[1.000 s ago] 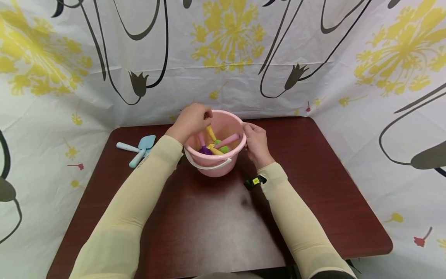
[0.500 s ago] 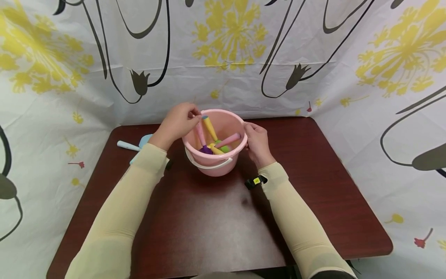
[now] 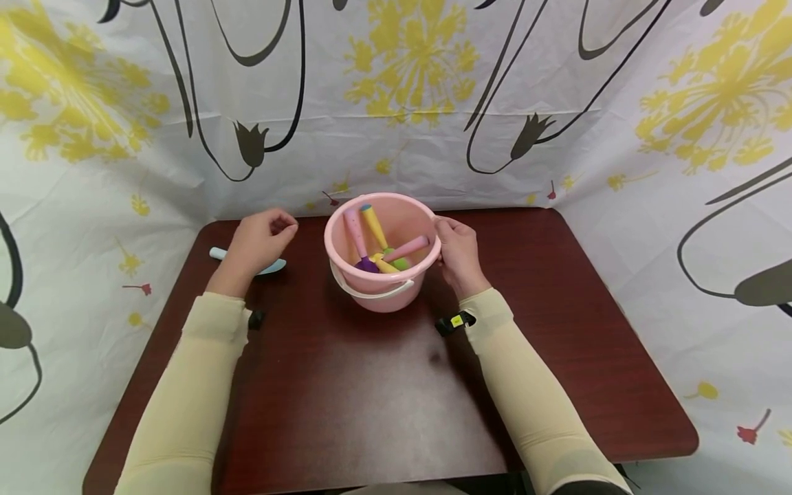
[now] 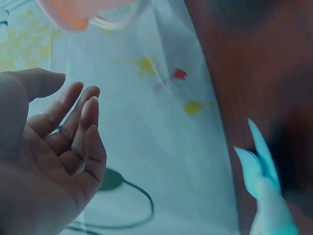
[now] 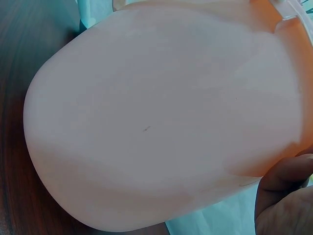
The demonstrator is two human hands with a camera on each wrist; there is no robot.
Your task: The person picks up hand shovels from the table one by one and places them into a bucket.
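A pink toy bucket with a white handle stands on the table. My right hand pinches its rim on the right side. Inside lie several toy tools: one with a pink handle and purple end, one with a yellow handle and green end, and another pink handle. My left hand hovers left of the bucket, its fingers loosely bent and holding nothing. Below it, partly hidden, lie light blue toy tools; their pale blue ends show in the left wrist view.
The dark red-brown table has rounded corners. A white patterned cloth hangs behind it and along both sides, close to the back of the bucket.
My left hand has let go of the yellow-handled tool in the bucket and moved left, over the light blue tools. The right hand stays at the bucket's rim.
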